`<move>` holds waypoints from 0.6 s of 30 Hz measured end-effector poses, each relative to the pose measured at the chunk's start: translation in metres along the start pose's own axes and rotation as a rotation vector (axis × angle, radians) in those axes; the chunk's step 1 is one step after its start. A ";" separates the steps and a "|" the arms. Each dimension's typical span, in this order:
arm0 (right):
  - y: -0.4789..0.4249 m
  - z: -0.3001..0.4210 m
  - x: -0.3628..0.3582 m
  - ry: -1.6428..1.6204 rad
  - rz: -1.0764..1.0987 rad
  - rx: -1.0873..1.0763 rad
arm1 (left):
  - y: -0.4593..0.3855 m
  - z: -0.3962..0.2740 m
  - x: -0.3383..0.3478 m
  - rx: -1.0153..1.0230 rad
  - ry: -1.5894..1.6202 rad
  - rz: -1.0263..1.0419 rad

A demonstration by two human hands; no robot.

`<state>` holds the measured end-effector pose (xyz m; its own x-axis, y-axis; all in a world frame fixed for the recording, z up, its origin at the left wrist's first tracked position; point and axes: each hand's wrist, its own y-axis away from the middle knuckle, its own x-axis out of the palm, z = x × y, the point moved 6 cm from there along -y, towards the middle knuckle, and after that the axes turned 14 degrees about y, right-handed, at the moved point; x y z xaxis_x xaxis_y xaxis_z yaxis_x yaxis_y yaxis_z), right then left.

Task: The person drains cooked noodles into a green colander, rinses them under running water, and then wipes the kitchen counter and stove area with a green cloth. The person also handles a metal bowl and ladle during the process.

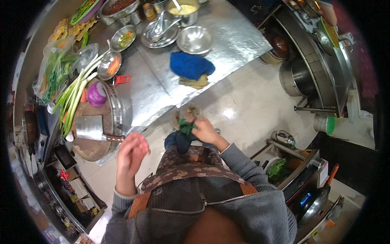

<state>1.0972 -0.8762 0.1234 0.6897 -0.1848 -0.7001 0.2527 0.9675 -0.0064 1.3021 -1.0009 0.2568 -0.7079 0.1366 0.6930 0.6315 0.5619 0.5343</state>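
Note:
My right hand (204, 130) grips a bunch of dark green leaves (186, 126) in front of my apron, over what looks like a clear container (192, 111) low down beyond the table's edge. My left hand (131, 151) is raised, slightly blurred, with nothing seen in it, just off the handle end of a cleaver (90, 126). The cleaver lies on a round wooden chopping board (91, 152). Also on the board are a peeled purple onion (97, 95) and part of a bunch of green onions (79, 88).
The metal-covered table (152, 100) bears a blue cloth (192, 65), an empty steel bowl (195, 40), a bowl of carrot strips (110, 66) and a red peeler (122, 79). A wok (313, 207) stands at lower right. Another person's arm (329, 13) shows at top right.

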 end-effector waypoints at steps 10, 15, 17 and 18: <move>0.125 -0.128 -0.152 -0.976 -0.236 0.534 | -0.218 0.116 0.118 0.685 -1.733 -0.226; 0.091 -0.173 -0.221 -1.095 -0.501 0.518 | -0.257 0.118 0.107 0.789 -1.794 -0.306; 0.065 -0.192 -0.241 -1.150 -0.547 0.512 | -0.249 0.102 0.089 0.832 -1.775 -0.232; 0.045 -0.194 -0.255 -1.137 -0.580 0.513 | -0.245 0.090 0.073 0.868 -1.832 -0.257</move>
<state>0.8013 -0.7524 0.1634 0.5083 -0.8149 0.2785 0.7409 0.5786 0.3410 1.0674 -1.0557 0.1328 -0.5119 0.1875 -0.8383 0.5928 0.7834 -0.1868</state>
